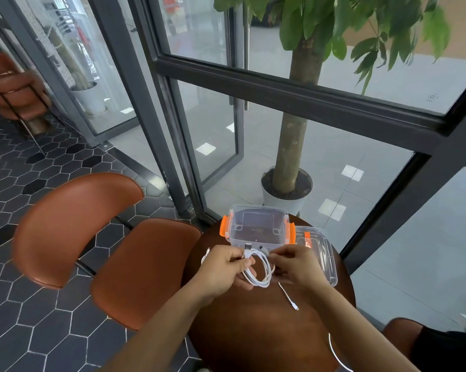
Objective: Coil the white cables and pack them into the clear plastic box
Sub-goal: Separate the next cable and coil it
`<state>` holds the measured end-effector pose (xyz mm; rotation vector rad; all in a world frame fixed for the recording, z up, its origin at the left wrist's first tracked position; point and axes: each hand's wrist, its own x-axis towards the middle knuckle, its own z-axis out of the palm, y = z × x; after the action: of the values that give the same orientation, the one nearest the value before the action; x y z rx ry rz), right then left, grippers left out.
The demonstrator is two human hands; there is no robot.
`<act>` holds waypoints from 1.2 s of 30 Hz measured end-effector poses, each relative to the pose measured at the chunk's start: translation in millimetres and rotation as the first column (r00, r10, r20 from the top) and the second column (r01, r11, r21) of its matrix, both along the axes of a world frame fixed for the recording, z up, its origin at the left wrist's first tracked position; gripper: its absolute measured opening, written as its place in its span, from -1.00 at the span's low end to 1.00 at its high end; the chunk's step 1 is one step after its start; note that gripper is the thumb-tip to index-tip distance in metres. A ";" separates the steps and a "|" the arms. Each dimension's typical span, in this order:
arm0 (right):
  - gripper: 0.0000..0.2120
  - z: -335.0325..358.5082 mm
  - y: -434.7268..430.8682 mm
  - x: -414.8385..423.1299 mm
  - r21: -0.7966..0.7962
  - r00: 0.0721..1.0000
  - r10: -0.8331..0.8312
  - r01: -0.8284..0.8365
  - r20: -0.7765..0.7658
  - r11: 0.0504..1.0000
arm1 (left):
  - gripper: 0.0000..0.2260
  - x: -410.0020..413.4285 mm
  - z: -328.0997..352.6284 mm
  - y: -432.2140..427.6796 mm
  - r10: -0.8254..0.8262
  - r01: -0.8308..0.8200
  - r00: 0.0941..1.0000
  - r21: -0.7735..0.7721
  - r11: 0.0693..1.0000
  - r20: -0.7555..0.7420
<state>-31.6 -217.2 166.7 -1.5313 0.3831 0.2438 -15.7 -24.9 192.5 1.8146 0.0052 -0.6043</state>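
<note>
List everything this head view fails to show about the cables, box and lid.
Coiled white cable: its gripped parts are covered by the left hand and right hand.
Loose plug: too small to identify its type.
Second cable: cut off by the bottom edge and the right forearm.
Lid: near corner hidden behind the right hand.
Clear plastic box: dark specks inside, too small.
</note>
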 end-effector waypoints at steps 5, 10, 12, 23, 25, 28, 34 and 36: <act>-0.86 11.2 -17.9 5.9 0.019 0.929 0.370 -0.370 -0.002 0.929 | -0.88 1.8 5.1 1.4 -0.068 0.067 0.998 0.020 0.998 0.015; -0.85 8.3 -31.6 9.6 0.114 0.926 0.377 -0.375 0.002 0.920 | -0.85 3.5 14.7 -4.7 0.009 -0.008 0.999 -0.018 1.000 0.051; -0.85 7.9 -32.8 8.8 0.206 0.924 0.382 -0.380 0.033 0.902 | -0.84 3.9 14.9 -5.7 0.007 -0.006 0.999 -0.013 1.000 0.049; -0.94 -0.9 10.3 -10.6 0.339 0.996 0.072 -0.087 0.056 0.937 | -0.86 10.2 4.7 -0.7 -0.079 0.077 0.997 0.179 0.981 0.008; -0.89 0.4 16.0 -14.4 0.209 0.994 0.058 -0.078 0.097 0.975 | -0.85 10.1 1.7 -0.2 -0.102 0.098 0.995 0.212 0.972 0.006; -0.81 5.8 16.5 -18.3 0.046 0.973 0.169 -0.178 0.160 0.983 | -0.83 9.6 1.1 -0.4 -0.111 0.107 0.994 0.239 0.965 0.004; -0.72 -3.4 18.3 -15.8 -0.398 0.928 0.294 -0.186 0.230 0.898 | -0.84 13.0 -0.6 -2.0 -0.166 0.164 0.986 0.253 0.953 -0.015; -0.78 -5.8 22.0 -17.4 -0.452 0.916 0.278 -0.126 0.289 0.883 | -0.85 17.4 -0.6 -1.1 -0.187 0.186 0.982 0.248 0.951 -0.022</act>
<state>-49.0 -195.2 160.9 -2.0119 -0.0173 0.0483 1.7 -26.0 191.9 2.0749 -0.0966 -0.7634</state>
